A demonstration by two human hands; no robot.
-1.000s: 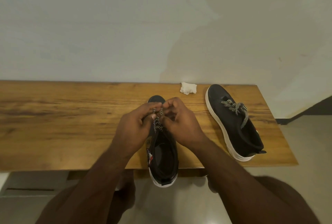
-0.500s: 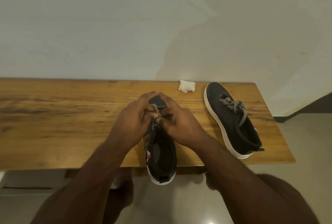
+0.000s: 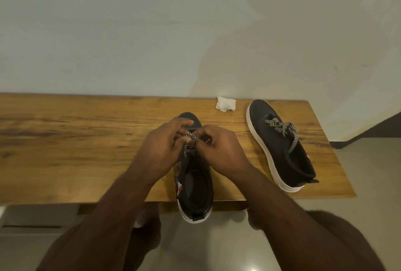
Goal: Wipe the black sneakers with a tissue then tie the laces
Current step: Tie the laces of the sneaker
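My left hand (image 3: 161, 148) and right hand (image 3: 219, 148) each pinch the black-and-white woven laces (image 3: 189, 145) above the near black white-soled sneaker (image 3: 195, 186) on the wooden worktop (image 3: 65, 140), keeping tension for knotting.

From my feed, the left hand (image 3: 161, 149) and right hand (image 3: 221, 149) cover most of the near sneaker's (image 3: 195, 190) laces (image 3: 189, 150), so I cannot tell how far the knot has got. Its toe is half hidden. The wooden table (image 3: 65, 151) runs off the left edge.
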